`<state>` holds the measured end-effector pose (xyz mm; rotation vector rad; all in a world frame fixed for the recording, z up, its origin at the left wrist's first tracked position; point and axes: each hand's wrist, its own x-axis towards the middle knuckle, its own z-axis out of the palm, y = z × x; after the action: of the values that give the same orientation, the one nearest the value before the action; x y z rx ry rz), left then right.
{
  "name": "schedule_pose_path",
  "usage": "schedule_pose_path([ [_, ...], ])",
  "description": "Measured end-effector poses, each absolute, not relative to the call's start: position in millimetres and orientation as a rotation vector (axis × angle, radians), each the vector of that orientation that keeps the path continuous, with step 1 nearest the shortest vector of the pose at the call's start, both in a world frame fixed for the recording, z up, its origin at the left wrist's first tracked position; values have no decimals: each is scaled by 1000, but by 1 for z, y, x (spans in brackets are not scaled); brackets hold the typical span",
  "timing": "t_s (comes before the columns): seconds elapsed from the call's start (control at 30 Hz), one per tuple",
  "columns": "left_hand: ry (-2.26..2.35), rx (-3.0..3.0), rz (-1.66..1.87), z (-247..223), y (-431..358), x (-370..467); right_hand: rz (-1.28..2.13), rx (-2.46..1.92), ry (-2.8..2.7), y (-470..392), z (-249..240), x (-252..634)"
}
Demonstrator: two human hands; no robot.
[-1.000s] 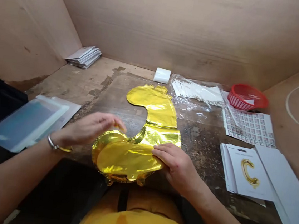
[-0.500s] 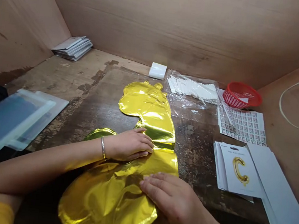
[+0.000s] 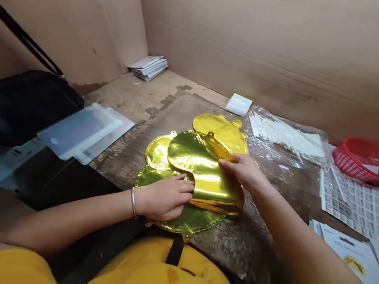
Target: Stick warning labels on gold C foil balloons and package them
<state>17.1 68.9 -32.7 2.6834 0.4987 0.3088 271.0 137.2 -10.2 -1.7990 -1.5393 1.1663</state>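
Note:
A gold foil balloon (image 3: 213, 176) lies flat and partly folded over on the dark work surface, its near part doubled back on top. More gold foil lobes (image 3: 159, 152) show at its left and at the far end. My left hand (image 3: 164, 197), with a silver bangle at the wrist, rests palm down on the foil, fingers out and slightly bent at the inner curve. My right hand (image 3: 244, 169) pinches the edge of the folded-over part near its tab, thumb and fingers together.
To the right are a bag of white paper pieces (image 3: 286, 137), a red basket (image 3: 368, 160), a sticker sheet (image 3: 360, 205) and printed balloon cards (image 3: 344, 251). On the left lie plastic sleeves (image 3: 77, 129) and a black bag (image 3: 19, 104). Folded packets (image 3: 149, 67) sit at the back.
The balloon's near end has been folded away from me over the rest. My right hand moved forward and now grips its edge. The view has shifted left and down.

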Motion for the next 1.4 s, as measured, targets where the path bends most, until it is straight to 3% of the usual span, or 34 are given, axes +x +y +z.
schedule_pose_path([
  [0.4, 157, 2849, 396, -34, 90, 42, 876, -1820, -1671, 126, -8, 289],
  [0.63, 603, 2932, 186, -32, 66, 18, 956, -1884, -1536, 104, -14, 315],
  [0.83, 429, 2891, 229, -38, 77, 24, 967, -1753, -1614, 120, -9, 293],
  [1.17, 282, 2890, 395, -34, 88, 23, 791, -1905, -1813, 128, -23, 278],
  [1.4, 949, 2853, 411, -45, 82, 15, 768, -1945, -1939, 132, -31, 284],
])
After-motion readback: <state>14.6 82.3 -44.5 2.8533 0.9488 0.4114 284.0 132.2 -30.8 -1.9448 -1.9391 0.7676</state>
